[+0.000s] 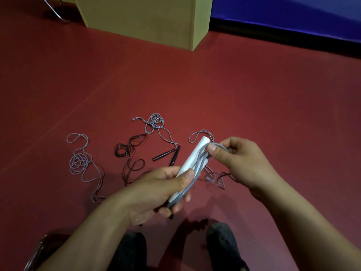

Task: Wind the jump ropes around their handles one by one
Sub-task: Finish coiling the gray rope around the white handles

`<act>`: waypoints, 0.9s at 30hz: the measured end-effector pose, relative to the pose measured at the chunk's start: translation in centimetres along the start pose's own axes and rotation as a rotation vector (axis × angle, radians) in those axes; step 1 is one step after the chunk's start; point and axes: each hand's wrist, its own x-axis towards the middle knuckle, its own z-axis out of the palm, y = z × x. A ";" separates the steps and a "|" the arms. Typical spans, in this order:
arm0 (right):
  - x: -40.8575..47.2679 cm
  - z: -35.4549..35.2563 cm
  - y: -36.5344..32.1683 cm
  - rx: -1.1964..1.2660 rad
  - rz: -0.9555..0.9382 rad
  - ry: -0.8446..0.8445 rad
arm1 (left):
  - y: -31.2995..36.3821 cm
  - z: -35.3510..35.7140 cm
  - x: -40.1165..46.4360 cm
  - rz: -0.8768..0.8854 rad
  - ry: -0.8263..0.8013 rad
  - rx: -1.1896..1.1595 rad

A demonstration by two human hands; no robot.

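My left hand (164, 190) grips the lower end of a pair of white handles (192, 156), which point up and to the right. Grey rope (198, 167) runs lengthwise along them in several strands. My right hand (234, 159) pinches a loop of that grey rope near the handles' top end. On the red floor lie more ropes: a loose grey one (80, 163) at the left, a dark brown one (129, 151) in the middle, and a grey one (155, 123) joined to black handles (170, 154).
A tan box-like block (140, 18) stands on the floor at the back, with a blue wall pad (283, 14) to its right. A metal chair leg (56, 14) shows at the top left. My dark shoes (224, 245) are at the bottom edge.
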 end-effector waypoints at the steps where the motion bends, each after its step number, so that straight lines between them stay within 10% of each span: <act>1: 0.0 0.0 -0.1 0.026 -0.011 -0.007 | -0.1 -0.1 0.0 -0.005 -0.014 0.029; 6: -0.2 -0.1 -0.8 0.327 0.022 -0.113 | -0.4 -0.2 -0.1 -0.063 -0.116 0.160; 27: -0.5 -0.5 0.0 0.210 0.113 -0.217 | 0.0 -1.3 -0.7 0.131 -0.327 0.025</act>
